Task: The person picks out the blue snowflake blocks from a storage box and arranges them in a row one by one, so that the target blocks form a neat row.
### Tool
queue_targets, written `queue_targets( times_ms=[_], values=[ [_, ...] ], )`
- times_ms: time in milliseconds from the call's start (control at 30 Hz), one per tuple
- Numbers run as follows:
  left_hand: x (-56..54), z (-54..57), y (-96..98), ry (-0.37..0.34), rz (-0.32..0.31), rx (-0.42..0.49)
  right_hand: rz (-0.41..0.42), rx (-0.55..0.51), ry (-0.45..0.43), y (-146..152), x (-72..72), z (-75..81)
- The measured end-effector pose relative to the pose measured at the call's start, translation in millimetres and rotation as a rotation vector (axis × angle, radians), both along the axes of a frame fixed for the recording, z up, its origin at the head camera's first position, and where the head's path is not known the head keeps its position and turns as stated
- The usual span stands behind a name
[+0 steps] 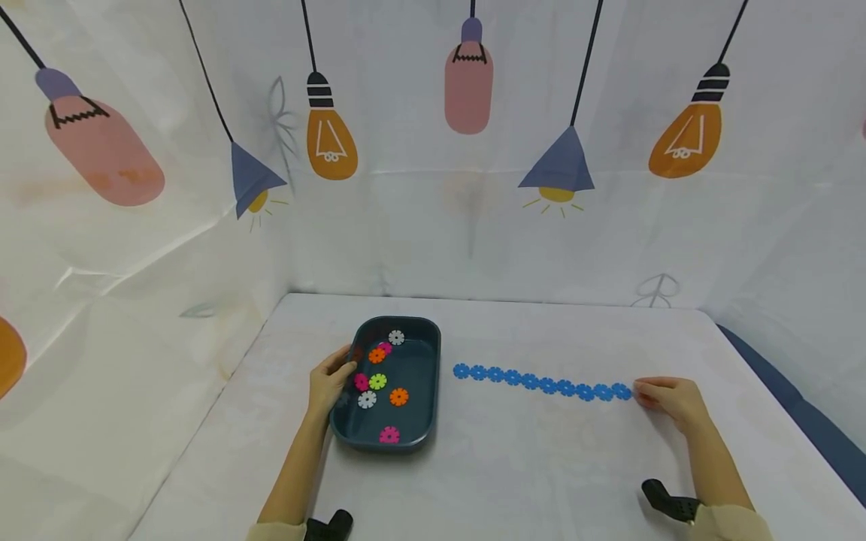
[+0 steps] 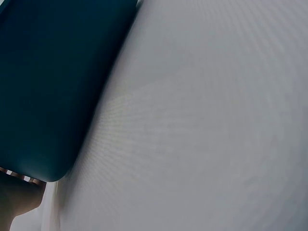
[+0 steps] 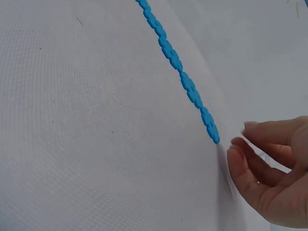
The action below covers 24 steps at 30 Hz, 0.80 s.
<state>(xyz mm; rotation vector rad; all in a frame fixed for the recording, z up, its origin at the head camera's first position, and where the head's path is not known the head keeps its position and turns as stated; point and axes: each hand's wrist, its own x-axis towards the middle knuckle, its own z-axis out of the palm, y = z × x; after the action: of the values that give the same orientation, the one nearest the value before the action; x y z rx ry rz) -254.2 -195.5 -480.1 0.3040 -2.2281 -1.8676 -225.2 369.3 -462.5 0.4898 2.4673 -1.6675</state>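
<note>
My left hand [image 1: 328, 383] grips the left rim of a dark teal tray [image 1: 421, 368], with the thumb over the edge. Inside lie several loose snowflake discs in pink, orange, white and yellow-green, among them an orange disc [image 1: 399, 397]. The left wrist view shows mostly the tray's outer side [image 2: 53, 77]. Right of the tray, a chain of blue snowflake discs [image 1: 531, 382] stretches across the table. My right hand [image 1: 676, 402] is at its right end, fingers bent. In the right wrist view a small gap separates the fingertips [image 3: 236, 156] from the last blue disc [image 3: 209, 124].
Everything rests on a white-covered table [image 1: 528, 481]. A white sheet printed with hanging lamps [image 1: 413, 225] rises behind it and along the left. A dark blue strip [image 1: 791, 391] shows past the right edge. Each wrist wears a black camera mount [image 1: 670, 502].
</note>
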Motion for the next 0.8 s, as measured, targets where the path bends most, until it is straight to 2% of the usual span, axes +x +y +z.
queue_targets(
  times_ms=[133, 267, 467, 633, 733, 800],
  values=[
    [-1.7, -1.2, -2.0, -0.003, 0.001, -0.004, -0.014, -0.045, 0.012, -5.1, -0.4, -0.3],
    [-2.8, -2.7, -5.0, -0.005, 0.001, -0.02, 0.009, -0.069, 0.049, -13.8, -1.1, 2.1],
    [-3.5, -3.8, -5.9, 0.006, 0.006, -0.016, 0.066, 0.009, 0.118, -22.3, -0.5, 7.3],
    [-1.5, -3.4, -6.3, 0.015, -0.005, -0.015, 0.081, 0.009, 0.145, -13.8, -6.5, -3.6],
    [-0.7, -3.3, -7.6, 0.001, -0.01, -0.002, 0.075, -0.009, 0.181, -3.5, -14.9, -18.8],
    [-0.8, -3.2, -8.7, -0.007, -0.01, -0.001, 0.086, 0.022, 0.189, -2.5, -16.0, -19.4]
  ],
)
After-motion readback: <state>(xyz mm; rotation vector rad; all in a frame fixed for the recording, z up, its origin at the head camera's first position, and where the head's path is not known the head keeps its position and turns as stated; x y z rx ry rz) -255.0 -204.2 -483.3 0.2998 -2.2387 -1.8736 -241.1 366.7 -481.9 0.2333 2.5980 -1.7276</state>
